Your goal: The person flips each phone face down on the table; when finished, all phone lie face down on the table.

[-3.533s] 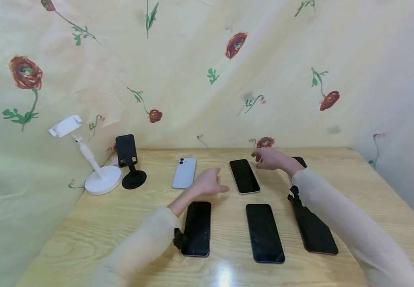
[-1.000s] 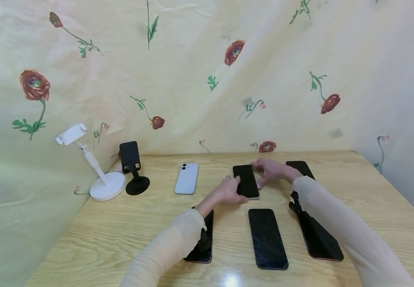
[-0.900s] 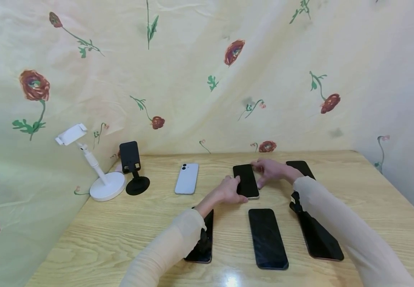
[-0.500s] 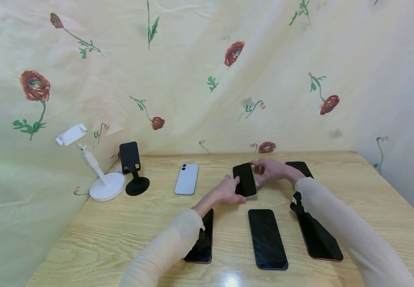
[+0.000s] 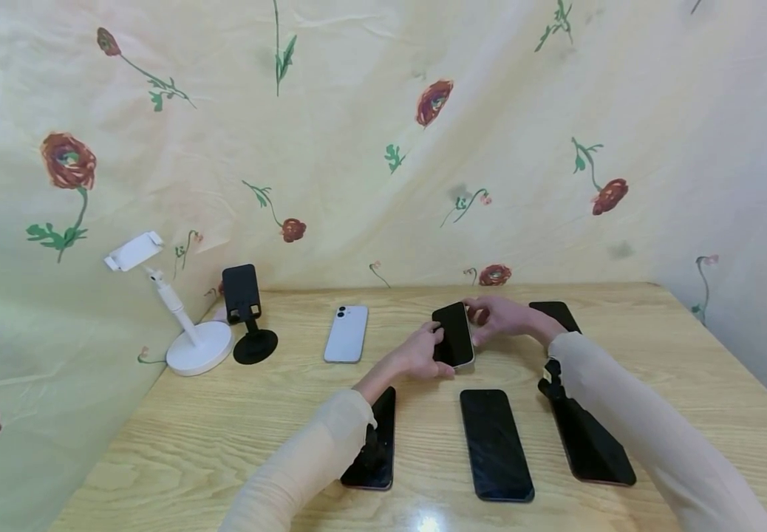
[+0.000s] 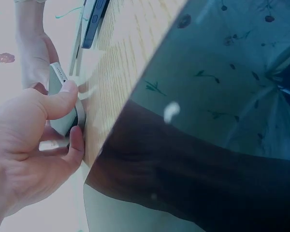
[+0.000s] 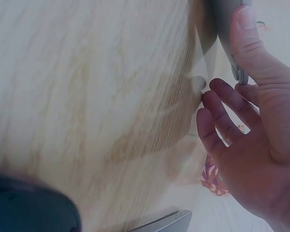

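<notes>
A black-screened smartphone with a pale metal frame is tipped slightly off the wooden table, between both hands. My left hand grips its left side and near end, with the thumb at the near corner. On the phone's right edge, my right hand pinches with thumb and fingers. In the left wrist view the phone shows edge-on past the left hand. The right wrist view has the right hand's thumb along the edge of the phone, whose back faces the tabletop with a gap beneath.
Left of the held phone lies a light-coloured phone, camera side up. Nearer are black phones, with others by the right forearm. A white phone stand and a black phone stand stand far left.
Both hands came together onto the middle phone and took hold of it. Over the last second its near end has risen slightly and shifted left.
</notes>
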Tool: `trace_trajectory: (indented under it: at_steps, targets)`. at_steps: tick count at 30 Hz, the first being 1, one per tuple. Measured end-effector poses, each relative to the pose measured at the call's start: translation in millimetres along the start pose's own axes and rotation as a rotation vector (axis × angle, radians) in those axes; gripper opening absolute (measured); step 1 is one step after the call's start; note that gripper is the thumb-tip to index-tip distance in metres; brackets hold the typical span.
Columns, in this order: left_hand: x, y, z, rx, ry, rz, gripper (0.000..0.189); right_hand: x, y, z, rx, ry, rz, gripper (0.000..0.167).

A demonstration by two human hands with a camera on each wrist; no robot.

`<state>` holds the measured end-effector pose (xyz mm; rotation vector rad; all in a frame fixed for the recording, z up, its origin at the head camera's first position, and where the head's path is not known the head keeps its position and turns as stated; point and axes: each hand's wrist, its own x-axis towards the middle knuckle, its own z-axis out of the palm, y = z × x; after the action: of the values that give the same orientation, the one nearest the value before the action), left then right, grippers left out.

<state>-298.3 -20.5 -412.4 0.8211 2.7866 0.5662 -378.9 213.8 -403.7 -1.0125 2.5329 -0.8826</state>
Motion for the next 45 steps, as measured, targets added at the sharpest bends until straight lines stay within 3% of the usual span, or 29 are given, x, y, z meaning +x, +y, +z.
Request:
trace_trajectory:
  at_steps: [10,27,32,37,45]
  targets:
    - [-3.5,-5.8,-4.4,-0.121,0.008,0.033,0.089,-1.2,-12,0,0.124,-0.013,0.000,0.089]
    - [-9.6,-1.6,-14.1,-0.367,0.062,-0.043,0.080,1.2,-34,1,0.246,-0.041,0.008,0.093]
    - [-11.9,-5.3,-14.6,-0.527,0.061,-0.076,0.079,4.2,-37,4,0.252,-0.018,-0.001,0.092]
    - [-15.2,-10.2,-15.6,-0.735,0.010,-0.095,0.078,8.4,-37,10,0.247,0.009,0.006,0.092]
    - [-19.0,-12.3,-20.0,-0.900,-0.063,-0.099,0.075,11.6,-38,18,0.325,-0.007,-0.015,0.091]
